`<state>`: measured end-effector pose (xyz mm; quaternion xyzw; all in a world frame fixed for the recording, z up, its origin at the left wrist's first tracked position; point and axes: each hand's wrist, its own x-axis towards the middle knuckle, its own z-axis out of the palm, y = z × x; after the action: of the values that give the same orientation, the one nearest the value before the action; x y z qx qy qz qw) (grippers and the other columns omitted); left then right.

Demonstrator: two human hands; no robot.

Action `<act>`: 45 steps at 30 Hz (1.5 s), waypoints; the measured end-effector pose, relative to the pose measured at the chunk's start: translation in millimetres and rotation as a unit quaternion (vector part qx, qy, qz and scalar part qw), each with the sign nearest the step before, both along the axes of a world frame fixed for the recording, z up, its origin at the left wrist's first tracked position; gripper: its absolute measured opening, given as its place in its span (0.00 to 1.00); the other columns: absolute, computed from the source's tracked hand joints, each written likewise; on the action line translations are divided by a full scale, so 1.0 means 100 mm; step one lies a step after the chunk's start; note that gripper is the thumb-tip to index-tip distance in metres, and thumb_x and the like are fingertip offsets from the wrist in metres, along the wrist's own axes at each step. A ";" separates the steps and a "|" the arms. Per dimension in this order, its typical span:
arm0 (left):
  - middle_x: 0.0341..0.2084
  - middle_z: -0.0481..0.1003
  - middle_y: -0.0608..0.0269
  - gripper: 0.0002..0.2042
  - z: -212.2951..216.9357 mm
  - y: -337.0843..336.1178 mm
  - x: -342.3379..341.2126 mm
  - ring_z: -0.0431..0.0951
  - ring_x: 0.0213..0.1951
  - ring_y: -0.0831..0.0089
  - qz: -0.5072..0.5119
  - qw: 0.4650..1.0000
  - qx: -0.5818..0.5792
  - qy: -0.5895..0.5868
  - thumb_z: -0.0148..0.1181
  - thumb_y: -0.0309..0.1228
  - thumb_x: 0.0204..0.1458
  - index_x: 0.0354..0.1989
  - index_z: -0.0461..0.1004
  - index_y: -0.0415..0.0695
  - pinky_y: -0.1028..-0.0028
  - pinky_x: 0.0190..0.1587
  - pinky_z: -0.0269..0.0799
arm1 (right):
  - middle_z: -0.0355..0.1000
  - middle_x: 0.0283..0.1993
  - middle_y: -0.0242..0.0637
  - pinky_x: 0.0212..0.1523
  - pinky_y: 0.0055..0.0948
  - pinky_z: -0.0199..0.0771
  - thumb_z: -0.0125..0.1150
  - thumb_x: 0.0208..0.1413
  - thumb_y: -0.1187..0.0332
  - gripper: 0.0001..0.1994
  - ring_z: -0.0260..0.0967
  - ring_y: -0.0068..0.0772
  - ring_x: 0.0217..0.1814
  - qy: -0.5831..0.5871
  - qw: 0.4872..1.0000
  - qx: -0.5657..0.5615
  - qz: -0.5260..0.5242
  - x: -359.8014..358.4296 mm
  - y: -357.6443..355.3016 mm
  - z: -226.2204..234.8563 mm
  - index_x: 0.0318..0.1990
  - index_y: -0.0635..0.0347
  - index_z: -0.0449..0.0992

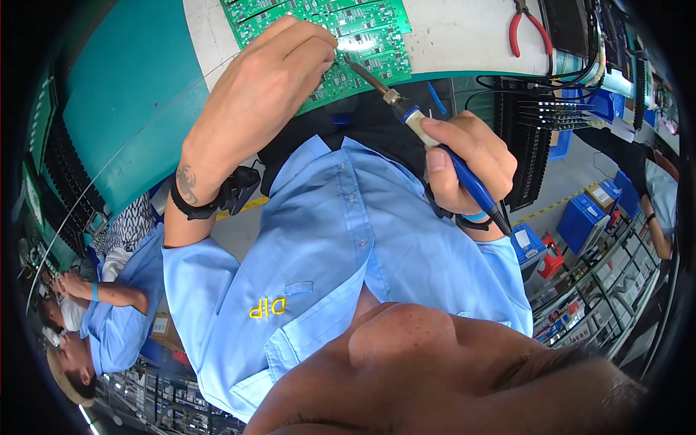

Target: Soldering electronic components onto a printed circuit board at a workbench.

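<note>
A green circuit board (362,36) lies on a white bench top (464,32) at the top of the view. My left hand (261,101) is laid over the board's near edge, with its bunched fingertips pressed onto the board. My right hand (471,163) grips the blue handle of a soldering iron (406,112). The iron's metal tip touches the board just beside my left fingertips. Whether my left fingers also pinch something thin is hidden. A black strap circles each wrist.
Red-handled pliers (525,29) lie on the bench to the right of the board. A black slotted rack (525,138) and cables stand at the right, with blue bins (591,217) beyond. Two people in blue shirts (116,312) work at the left, and another person's arm (656,196) shows at the right.
</note>
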<state>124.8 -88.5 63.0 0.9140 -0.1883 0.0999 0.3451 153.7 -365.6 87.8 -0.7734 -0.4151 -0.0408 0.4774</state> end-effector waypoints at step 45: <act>0.46 0.81 0.57 0.06 0.17 0.17 0.02 0.80 0.47 0.56 0.006 1.000 0.016 0.026 0.64 0.18 0.55 0.38 0.74 0.37 0.62 0.46 0.78 | 0.77 0.31 0.45 0.27 0.30 0.71 0.65 0.59 0.76 0.11 0.72 0.35 0.26 0.018 1.000 0.002 0.024 0.06 0.21 0.06 0.47 0.72 0.82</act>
<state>126.5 -71.3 79.8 0.9230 -0.1755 0.0752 0.3342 159.9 -344.2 94.1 -0.7632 -0.4245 -0.0159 0.4869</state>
